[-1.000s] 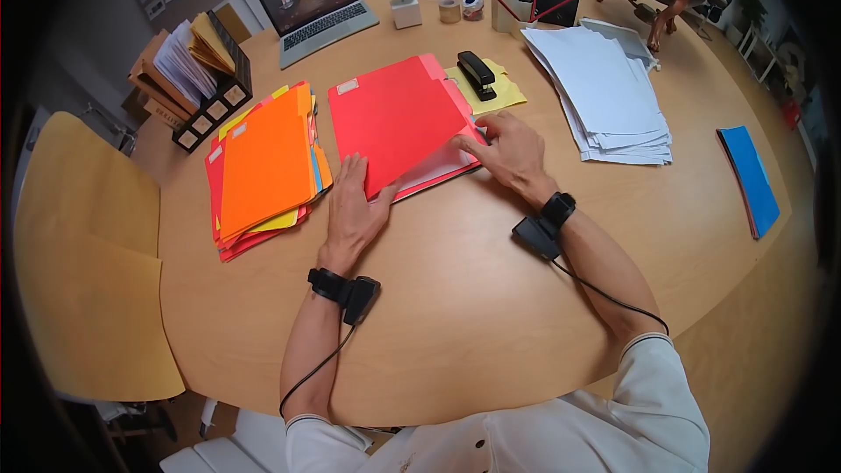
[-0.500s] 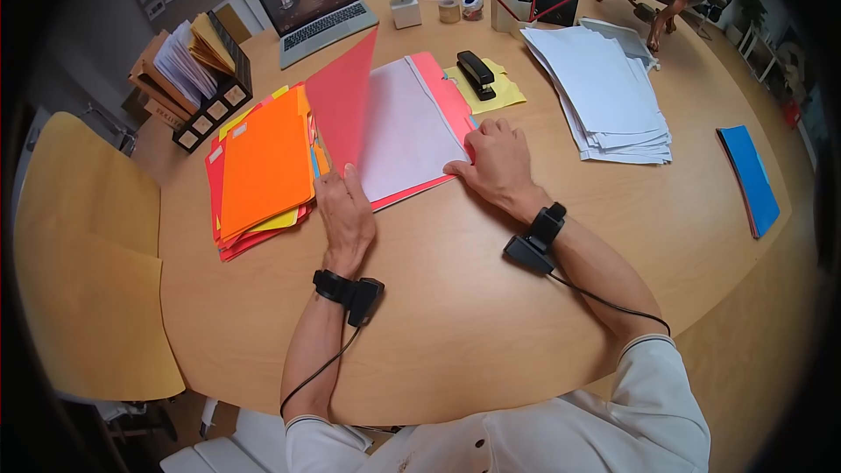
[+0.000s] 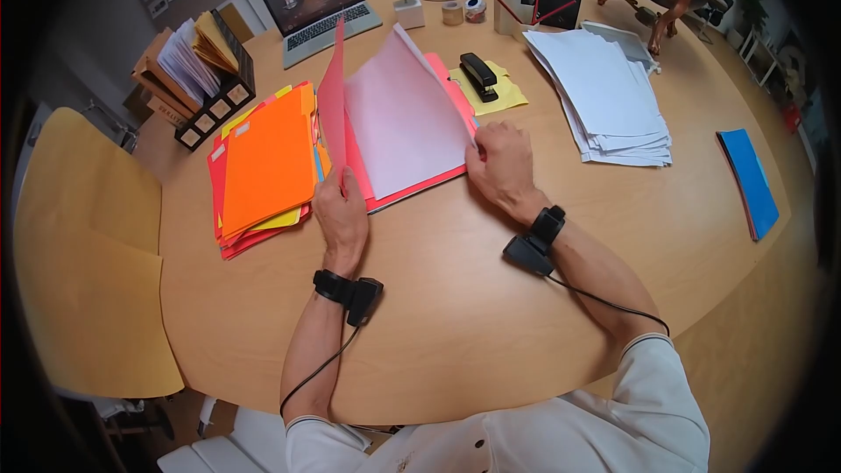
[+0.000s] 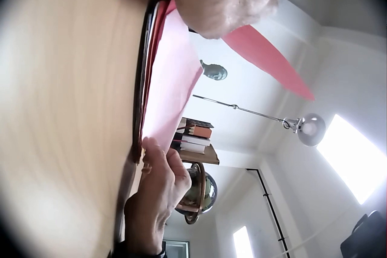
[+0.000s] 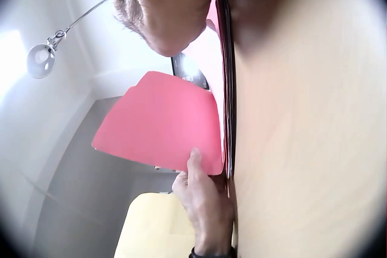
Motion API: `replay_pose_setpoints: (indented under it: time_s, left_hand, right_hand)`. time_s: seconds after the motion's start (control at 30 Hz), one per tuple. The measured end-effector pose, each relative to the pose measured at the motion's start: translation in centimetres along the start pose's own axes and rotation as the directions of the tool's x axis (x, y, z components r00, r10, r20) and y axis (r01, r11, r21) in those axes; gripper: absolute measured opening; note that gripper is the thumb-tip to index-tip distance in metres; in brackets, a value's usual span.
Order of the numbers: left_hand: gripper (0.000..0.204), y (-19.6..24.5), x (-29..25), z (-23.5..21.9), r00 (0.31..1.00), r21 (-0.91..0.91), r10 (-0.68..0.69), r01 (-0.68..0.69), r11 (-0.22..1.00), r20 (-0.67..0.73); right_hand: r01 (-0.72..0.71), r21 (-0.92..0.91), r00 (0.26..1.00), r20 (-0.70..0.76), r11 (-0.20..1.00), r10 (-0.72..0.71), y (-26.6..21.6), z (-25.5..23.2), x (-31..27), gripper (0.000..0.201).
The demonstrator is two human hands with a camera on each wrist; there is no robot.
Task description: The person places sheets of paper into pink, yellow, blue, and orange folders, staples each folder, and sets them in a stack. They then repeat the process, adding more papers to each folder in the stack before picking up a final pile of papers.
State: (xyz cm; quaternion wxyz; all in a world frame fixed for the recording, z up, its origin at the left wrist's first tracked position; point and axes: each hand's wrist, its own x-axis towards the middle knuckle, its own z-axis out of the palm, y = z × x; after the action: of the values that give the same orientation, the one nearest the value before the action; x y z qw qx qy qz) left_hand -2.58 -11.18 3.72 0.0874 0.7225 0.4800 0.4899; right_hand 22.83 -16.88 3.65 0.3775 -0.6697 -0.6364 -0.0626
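A red file folder (image 3: 356, 189) lies open in the middle of the desk, its front cover (image 3: 332, 96) standing up on the left. Inside it a white paper sheet (image 3: 407, 114) bows upward, its far corner raised. With the thumb on the inner face, my left hand (image 3: 342, 215) holds the cover near its lower corner; the right wrist view shows this pinch on the cover (image 5: 163, 122). My right hand (image 3: 504, 162), fingers curled, grips the sheet's near right edge. In the left wrist view the right hand (image 4: 158, 179) pinches at the sheet's corner.
Orange, yellow and red folders (image 3: 267, 166) are piled left of the open folder. A black stapler (image 3: 478, 77) sits on a yellow pad (image 3: 508, 96) behind it. Loose white papers (image 3: 596, 96) are stacked right, a blue booklet (image 3: 747, 184) farther right. A laptop (image 3: 320, 9) stands at the back.
The left hand has swung the red cover up and leftward from nearly closed to upright. The right hand has shifted to the sheet's edge, and the sheet, flat half a second ago, now bows up.
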Motion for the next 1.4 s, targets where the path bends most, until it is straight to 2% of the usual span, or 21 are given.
replay_pose_setpoints:
  time_s: [0.07, 0.1, 0.17, 0.2, 0.37, 0.43, 0.5, 0.57, 0.63, 0.67, 0.7, 0.73, 0.77, 0.83, 0.87, 0.93, 0.97, 1.17, 1.23, 1.37, 1.4]
  left_hand:
    - [0.042, 0.1, 0.0, -0.1, 1.0, -0.012, 0.008, -0.008, 1.0, -0.019]
    - [0.04, 0.0, 0.0, -0.1, 1.0, 0.0, 0.001, -0.001, 1.0, -0.008]
    - [0.039, 0.0, 0.0, -0.1, 1.0, 0.012, -0.005, 0.005, 1.0, 0.002]
    - [0.039, -0.2, 0.0, 0.0, 1.0, -0.008, 0.004, -0.004, 1.0, 0.002]
    - [0.038, -0.9, -0.1, 0.3, 1.0, -0.024, 0.014, -0.014, 1.0, 0.001]
    - [0.037, -0.9, -0.1, 0.2, 1.0, -0.003, -0.022, 0.022, 1.0, 0.012]
    - [0.037, -0.9, -0.1, 0.1, 1.0, 0.012, -0.023, 0.023, 1.0, 0.004]
    - [0.037, -0.7, 0.0, -0.2, 1.0, 0.026, -0.024, 0.024, 0.999, -0.003]
    - [0.023, -0.3, 0.3, -0.8, 0.954, 0.128, -0.264, 0.247, 0.961, 0.143]
    - [0.023, -0.8, 0.2, -0.4, 0.954, 0.128, -0.264, 0.247, 0.961, 0.144]
    - [0.023, -1.4, 0.1, 0.3, 0.99, -0.02, -0.137, 0.138, 0.99, 0.041]
    - [0.022, -2.0, 0.0, 0.8, 0.996, -0.154, -0.022, 0.009, 0.988, -0.081]
    - [0.022, -2.2, 0.0, 0.7, 0.997, -0.154, -0.021, 0.008, 0.988, -0.081]
    - [0.031, -2.5, -0.1, 0.5, 0.996, -0.09, -0.092, 0.092, 0.992, 0.008]
    - [0.031, -2.2, 0.0, 0.3, 0.996, -0.09, -0.09, 0.091, 0.992, 0.008]
    - [0.033, -1.5, 0.0, 0.0, 0.983, -0.141, -0.173, 0.179, 0.974, 0.054]
    - [0.033, -1.6, -0.1, 0.0, 0.984, -0.141, -0.172, 0.178, 0.974, 0.055]
    - [0.038, -1.9, -0.2, -0.1, 0.997, -0.097, -0.074, 0.075, 0.992, 0.022]
    - [0.035, -2.1, -0.3, -0.1, 0.989, -0.146, -0.134, 0.142, 0.979, 0.059]
    - [0.033, -0.8, -0.1, -0.3, 0.981, -0.152, -0.192, 0.194, 0.969, 0.026]
    - [0.033, -0.3, -0.1, -0.6, 0.944, -0.231, -0.314, 0.329, 0.915, 0.104]
  right_hand:
    - [0.016, -0.014, 0.986, -0.163, 1.0, -0.019, 1.3, -0.3, 0.7, 0.009]
    - [0.016, -0.014, 0.986, -0.163, 1.0, -0.018, 2.0, -0.6, 1.0, 0.009]
    - [-0.061, -0.011, 0.965, -0.258, 0.998, 0.056, 3.3, -1.4, 1.5, 0.012]
    - [-0.046, -0.024, 0.935, -0.352, 0.999, 0.035, 4.0, -1.6, 1.9, 0.015]
    - [-0.137, -0.132, 0.922, -0.381, 0.982, 0.077, 6.9, -4.6, 3.0, 0.013]
    - [-0.324, -0.223, 0.877, -0.436, 0.919, 0.203, 8.0, -5.7, 3.3, 0.015]
    - [-0.383, -0.301, 0.853, -0.479, 0.873, 0.208, 10.7, -6.4, 3.3, 0.018]
    - [-0.429, -0.319, 0.851, -0.457, 0.845, 0.259, 13.0, -7.6, 3.2, 0.019]
    - [-0.525, -0.364, 0.805, -0.505, 0.769, 0.311, 14.0, -9.3, 3.1, 0.02]
    - [-0.526, -0.365, 0.805, -0.505, 0.768, 0.312, 14.8, -9.8, 3.1, 0.02]
    - [-0.563, -0.358, 0.785, -0.513, 0.745, 0.347, 15.7, -10.3, 3.0, 0.021]
    - [-0.599, -0.352, 0.764, -0.521, 0.72, 0.381, 16.5, -10.8, 2.9, 0.022]
    - [-0.599, -0.351, 0.763, -0.522, 0.72, 0.381, 17.1, -11.3, 2.7, 0.022]
    - [-0.657, -0.324, 0.728, -0.507, 0.681, 0.461, 18.2, -12.1, 2.3, 0.024]
    - [-0.662, -0.312, 0.725, -0.495, 0.681, 0.479, 18.3, -12.6, 2.2, 0.025]
    - [-0.685, -0.285, 0.706, -0.488, 0.67, 0.513, 18.6, -13.5, 1.8, 0.025]
    - [-0.706, -0.259, 0.686, -0.48, 0.659, 0.547, 18.8, -13.8, 1.6, 0.025]
    - [-0.725, -0.272, 0.664, -0.519, 0.633, 0.538, 20.9, -14.1, 0.8, 0.025]
    - [-0.73, -0.267, 0.66, -0.516, 0.629, 0.546, 21.1, -14.2, 0.6, 0.024]
    - [-0.756, -0.265, 0.64, -0.492, 0.599, 0.59, 21.0, -14.2, 0.6, 0.022]
    - [-0.756, -0.265, 0.64, -0.492, 0.599, 0.59, 20.9, -14.1, 0.6, 0.022]
